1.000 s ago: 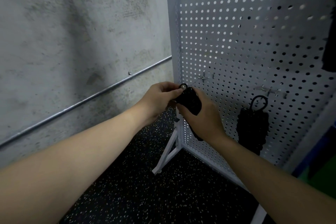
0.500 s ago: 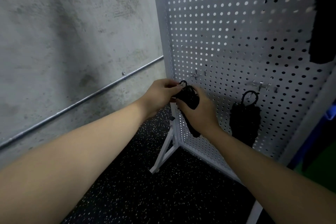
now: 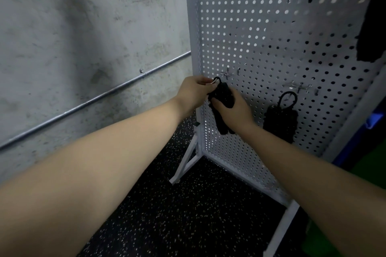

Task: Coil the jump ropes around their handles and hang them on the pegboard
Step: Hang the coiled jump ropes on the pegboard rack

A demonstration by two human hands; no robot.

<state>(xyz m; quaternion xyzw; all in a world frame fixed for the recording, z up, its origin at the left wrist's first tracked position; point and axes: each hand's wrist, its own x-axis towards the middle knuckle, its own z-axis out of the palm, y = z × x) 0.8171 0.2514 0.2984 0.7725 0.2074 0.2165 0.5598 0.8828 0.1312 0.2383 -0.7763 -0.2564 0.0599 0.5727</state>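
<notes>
A coiled black jump rope (image 3: 222, 98) is held against the lower left of the white pegboard (image 3: 261, 33). My right hand (image 3: 234, 108) grips the bundle from the front. My left hand (image 3: 194, 92) pinches the small loop (image 3: 217, 80) at the bundle's top, just left of and below a metal hook (image 3: 226, 74). A second coiled black rope (image 3: 281, 119) hangs by its loop from another hook (image 3: 297, 87) further right.
A grey concrete wall with a metal pipe (image 3: 94, 100) runs on the left. The pegboard stands on white legs (image 3: 186, 165) over black speckled flooring. A dark object (image 3: 371, 23) hangs at the board's upper right. Blue and green things sit at the right edge.
The view shifted slightly, moving the board left in frame. Both hands stay on the rope bundle, its top loop still beside the left hook.
</notes>
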